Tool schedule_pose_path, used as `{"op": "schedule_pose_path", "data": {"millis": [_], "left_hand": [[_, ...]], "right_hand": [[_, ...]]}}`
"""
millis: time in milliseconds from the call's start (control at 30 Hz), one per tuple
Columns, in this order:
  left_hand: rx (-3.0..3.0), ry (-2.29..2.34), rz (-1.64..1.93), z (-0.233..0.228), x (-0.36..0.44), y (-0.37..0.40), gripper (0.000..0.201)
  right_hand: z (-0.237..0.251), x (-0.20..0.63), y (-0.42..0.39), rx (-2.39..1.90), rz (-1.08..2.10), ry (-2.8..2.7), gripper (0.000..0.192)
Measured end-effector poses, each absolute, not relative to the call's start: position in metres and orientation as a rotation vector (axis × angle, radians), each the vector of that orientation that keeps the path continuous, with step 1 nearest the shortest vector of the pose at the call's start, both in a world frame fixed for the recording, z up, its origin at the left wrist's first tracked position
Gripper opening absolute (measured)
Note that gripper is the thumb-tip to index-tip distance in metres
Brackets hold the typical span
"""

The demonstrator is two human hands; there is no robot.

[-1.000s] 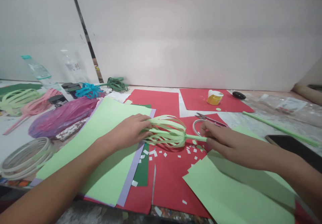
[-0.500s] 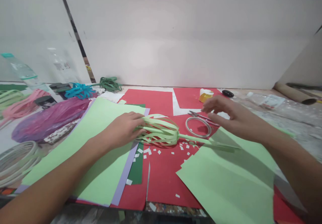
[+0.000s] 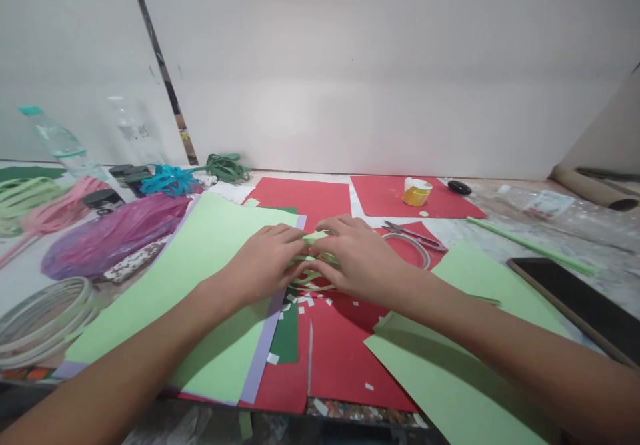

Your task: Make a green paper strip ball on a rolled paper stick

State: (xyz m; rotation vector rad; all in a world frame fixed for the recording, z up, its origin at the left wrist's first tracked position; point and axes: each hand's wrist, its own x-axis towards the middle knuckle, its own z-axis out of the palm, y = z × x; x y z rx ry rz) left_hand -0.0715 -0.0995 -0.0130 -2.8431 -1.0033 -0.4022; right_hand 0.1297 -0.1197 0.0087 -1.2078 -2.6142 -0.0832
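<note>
A light green paper-strip tassel [image 3: 313,283] lies over the red sheet, with its strips looped. My left hand [image 3: 265,261] grips the strips at its left end, fingers closed round them. From the other side my right hand [image 3: 357,258] pinches the strips, its fingertips close to those of the left. The right hand and forearm hide most of the tassel's thin green stem; only its tip [image 3: 485,299] shows beyond the arm. Small white paper bits [image 3: 303,301] are scattered below. Scissors [image 3: 417,235] and a tape ring [image 3: 420,251] lie right of my right hand.
Light green sheets [image 3: 180,298] lie on the left, others [image 3: 450,365] on the right. A phone [image 3: 575,305], a green stick [image 3: 530,245] and a yellow-white tub [image 3: 416,193] are at right. Bottles [image 3: 60,138], a purple bag [image 3: 115,231] and rings [image 3: 45,321] stand or lie left.
My right hand has moved left and down from above the scissors onto the tassel's strips, beside my left hand. The phone and green stick have come into sight.
</note>
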Motion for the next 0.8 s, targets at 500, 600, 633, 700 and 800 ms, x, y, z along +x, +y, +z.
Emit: {"op": "schedule_pose_path", "data": {"millis": [500,600,633,700,800], "left_hand": [[-2.932,-1.036,-0.372,-0.0103,-0.0707,-0.1019,0.018],[-2.941,-1.026,-0.402,-0.0112,-0.0712,-0.1014,0.017],[-2.938,-1.025,-0.419,-0.0115,-0.0713,-0.1011,0.019],[-2.933,-1.012,-0.452,-0.0118,-0.0711,-0.1004,0.022],[-2.92,-0.979,-0.487,-0.0119,-0.0708,-0.0995,0.018]], "right_hand": [[-0.0007,0.1276,-0.1198,-1.17,-0.312,-2.707,0.015],[-0.0008,0.1293,-0.1186,-1.147,-0.246,-2.686,0.015],[-0.0007,0.1297,-0.1182,-1.14,-0.239,-2.681,0.015],[-0.0005,0.1304,-0.1176,-1.13,-0.244,-2.683,0.015],[0.0001,0.1307,-0.1176,-1.132,-0.289,-2.714,0.02]]}}
